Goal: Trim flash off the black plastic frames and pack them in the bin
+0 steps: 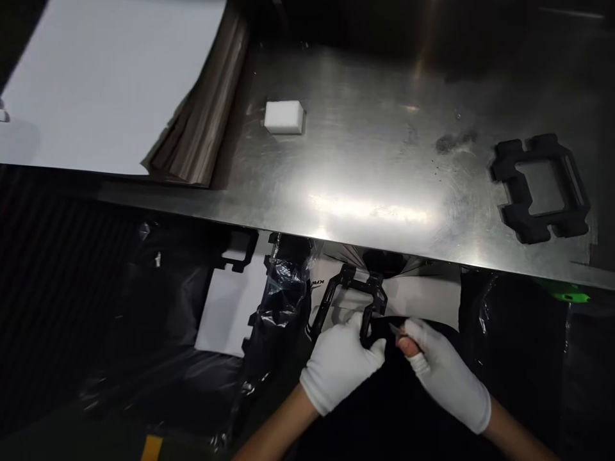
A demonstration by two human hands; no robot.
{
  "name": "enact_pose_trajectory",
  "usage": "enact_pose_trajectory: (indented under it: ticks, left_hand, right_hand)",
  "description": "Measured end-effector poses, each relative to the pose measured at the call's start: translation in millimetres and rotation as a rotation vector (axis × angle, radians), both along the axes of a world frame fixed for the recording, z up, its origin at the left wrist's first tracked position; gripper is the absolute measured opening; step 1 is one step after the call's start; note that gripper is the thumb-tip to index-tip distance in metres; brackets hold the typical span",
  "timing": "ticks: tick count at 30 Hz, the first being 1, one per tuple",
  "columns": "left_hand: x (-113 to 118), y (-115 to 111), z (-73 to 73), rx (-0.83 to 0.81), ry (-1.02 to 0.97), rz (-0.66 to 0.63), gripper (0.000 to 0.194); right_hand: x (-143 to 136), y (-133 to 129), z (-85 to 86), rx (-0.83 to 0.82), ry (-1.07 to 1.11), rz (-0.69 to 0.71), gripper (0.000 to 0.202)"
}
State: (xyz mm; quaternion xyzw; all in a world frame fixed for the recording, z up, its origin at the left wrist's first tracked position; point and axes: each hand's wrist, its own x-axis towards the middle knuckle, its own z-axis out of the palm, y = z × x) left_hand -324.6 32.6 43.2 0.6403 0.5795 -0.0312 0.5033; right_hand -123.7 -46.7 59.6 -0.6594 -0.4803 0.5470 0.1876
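My left hand [342, 362], in a white glove, grips the lower part of a black frame [350, 282] with a rectangular opening, held over my lap below the table edge. Just to its right, my right hand [439, 371] is closed in a white glove with the thumb tip bare. A small pointed blade [394, 329] sticks out between its thumb and fingers, close to the frame but apart from it. A similar black frame [517, 191] lies flat on the metal table [365, 153] at the right.
A white block [284, 118] sits on the table. Large white sheets [106, 77] lie on a brown stack at the upper left. Below the edge, a clear plastic bag [283, 288] stands near black frames and white sheets. Something green [567, 292] shows at the right.
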Motion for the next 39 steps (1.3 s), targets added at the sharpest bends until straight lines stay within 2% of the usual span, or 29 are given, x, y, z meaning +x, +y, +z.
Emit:
enact_pose_trajectory:
  ticks: [3, 5, 8, 14, 23, 26, 35, 39]
  left_hand:
    - [5, -10, 7.6, -0.012, 0.234, -0.293, 0.036]
    - [8, -15, 10.3, 0.001, 0.278, -0.370, 0.037]
    - [11, -17, 11.0, 0.038, 0.311, -0.420, 0.034]
    - [12, -19, 9.1, 0.059, 0.334, -0.442, 0.035]
    - [14, -22, 4.8, 0.105, 0.369, -0.454, 0.042]
    - [13, -24, 3.1, 0.148, 0.390, -0.453, 0.045]
    - [14, -27, 2.2, 0.094, 0.453, -0.442, 0.048]
    - [15, -29, -0.3, 0.112, 0.466, -0.429, 0.042]
  right_hand:
    - [-7, -15, -5.5, -0.117, -0.097, 0.228, 0.055]
    - [-14, -22, -8.5, -0.127, -0.209, 0.287, 0.057]
    - [-19, -26, -9.6, -0.097, -0.311, 0.324, 0.060]
    - [-19, -23, -7.4, -0.077, -0.360, 0.348, 0.069]
    - [-20, -20, -5.3, -0.123, -0.366, 0.365, 0.067]
    - [-21, -22, -6.3, -0.133, -0.354, 0.331, 0.062]
    - [-27, -25, -10.8, -0.125, -0.337, 0.241, 0.063]
    - [-26, -23, -10.4, -0.129, -0.278, 0.160, 0.061]
